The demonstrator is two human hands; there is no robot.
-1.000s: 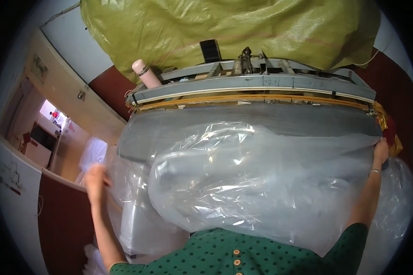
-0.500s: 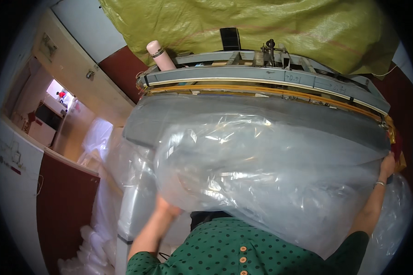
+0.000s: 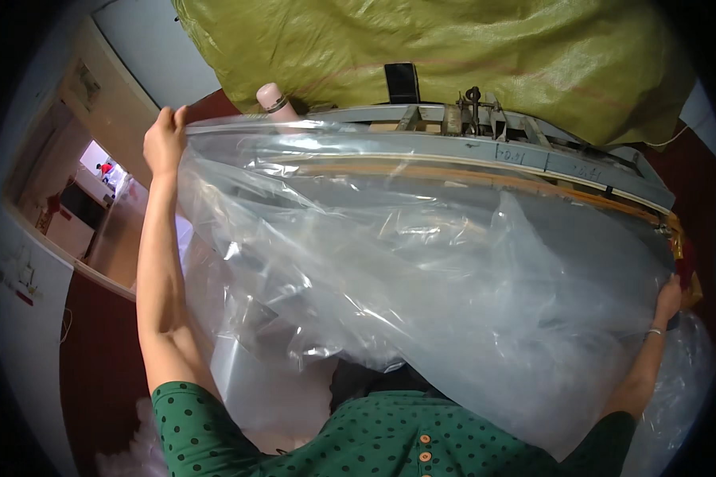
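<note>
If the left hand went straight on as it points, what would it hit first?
Likely the pale wall beside the door: nothing nearer shows ahead of the left hand, which grips the plastic sheet, though depth is unclear.

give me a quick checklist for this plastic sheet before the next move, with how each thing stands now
1. Left hand gripping the clear plastic sheet: ok, raised at its upper left.
2. Right hand holding the sheet's right side: looks ok, though the fingertips are hard to make out.
3. Sheet smooth: not ok, creased and sagging between the hands.
4. View of the metal frame unobstructed: not ok, the sheet covers its left part.
5. Sheet not touching the pink bottle: cannot tell, they overlap in view.
</note>
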